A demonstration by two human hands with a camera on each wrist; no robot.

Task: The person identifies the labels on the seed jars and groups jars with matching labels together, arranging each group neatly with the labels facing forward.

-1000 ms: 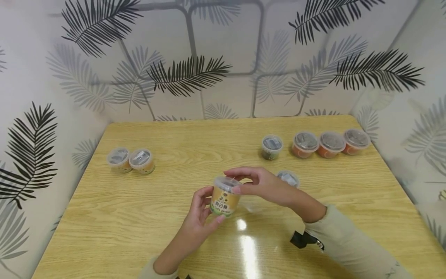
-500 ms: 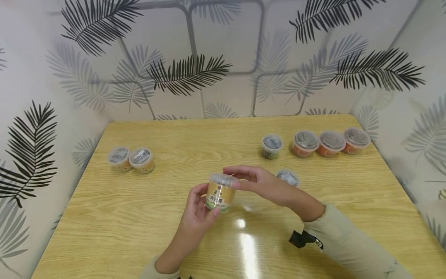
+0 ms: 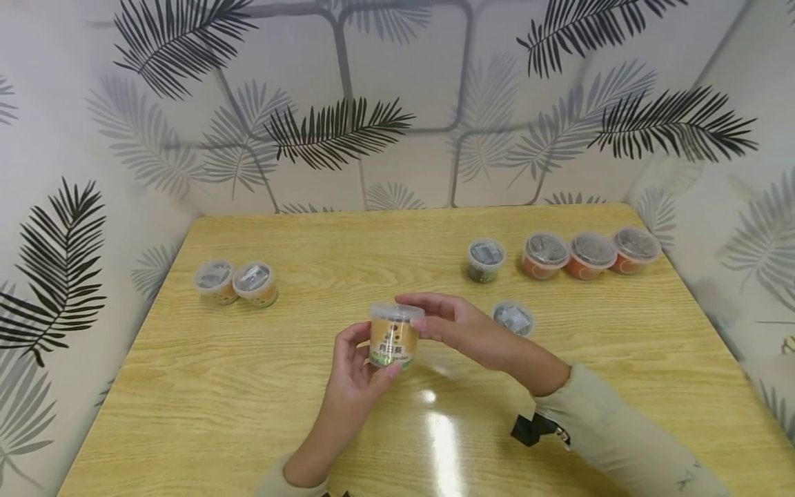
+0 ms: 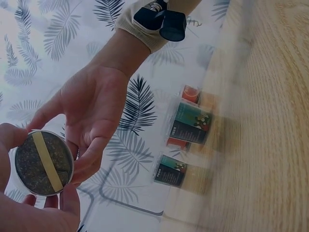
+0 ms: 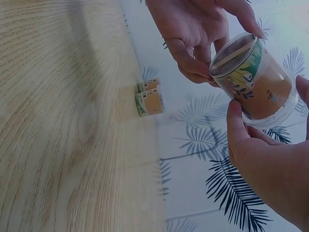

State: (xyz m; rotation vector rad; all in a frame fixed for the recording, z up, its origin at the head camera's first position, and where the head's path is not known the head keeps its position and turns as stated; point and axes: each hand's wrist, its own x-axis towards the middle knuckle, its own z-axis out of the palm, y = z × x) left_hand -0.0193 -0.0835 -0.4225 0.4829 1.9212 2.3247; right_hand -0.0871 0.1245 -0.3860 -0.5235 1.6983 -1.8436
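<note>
Over the middle of the table I hold a lidded clear plastic cup (image 3: 394, 338), upright, with a yellow label printed with dark characters and a green lower edge. My left hand (image 3: 350, 386) grips its lower side, thumb in front and fingers behind. From the right, my right hand (image 3: 456, 328) pinches the cup up by its lid (image 3: 397, 312). Through the cup's round bottom (image 4: 43, 164), the left wrist view shows dark soil-like filling and a pale flat stick. In the right wrist view, the right hand's fingers (image 5: 246, 140) lie along the cup's lid end.
Two yellow-labelled cups (image 3: 254, 283) stand at the table's left. At the right are a dark green cup (image 3: 486, 261), another lidded cup (image 3: 513, 319) behind my right forearm, and a row of three red cups (image 3: 593, 255). Patterned wall panels (image 3: 428, 166) border the wooden table (image 3: 248, 393).
Both hands have raised the cup slightly and shifted it a little left. Its label has turned to face more squarely forward. The other cups stay where they were.
</note>
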